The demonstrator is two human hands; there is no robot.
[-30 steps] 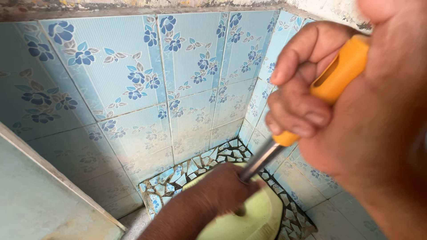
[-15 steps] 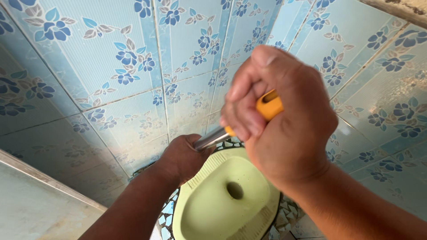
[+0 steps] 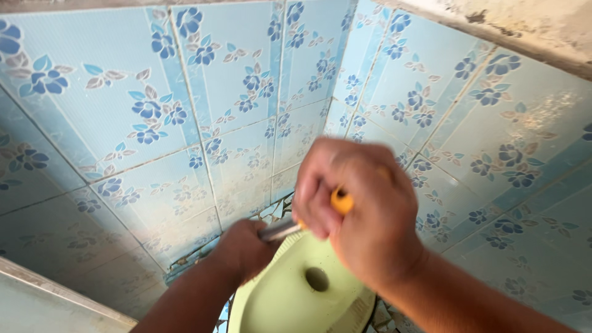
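Observation:
My right hand [image 3: 364,216] is closed around the orange handle [image 3: 340,201] of a tool with a grey metal shaft [image 3: 280,230]. The shaft runs down and left to my left hand [image 3: 243,250], which grips its lower end by the rim of a pale green squat toilet pan [image 3: 290,302]. The tool's tip is hidden behind my left hand. The pan has a round drain hole [image 3: 317,279] in its middle. Both hands are blurred by motion.
Light blue wall tiles with dark blue flowers [image 3: 203,105] close in a corner behind the pan. Broken mosaic tile pieces [image 3: 271,213] cover the floor around it. A bare plaster edge [image 3: 530,24] tops the right wall. A pale ledge [image 3: 43,302] lies at the lower left.
My right hand has dropped lower and farther from the camera, with the orange handle now mostly hidden in it. The view has swung right, showing more of the right wall.

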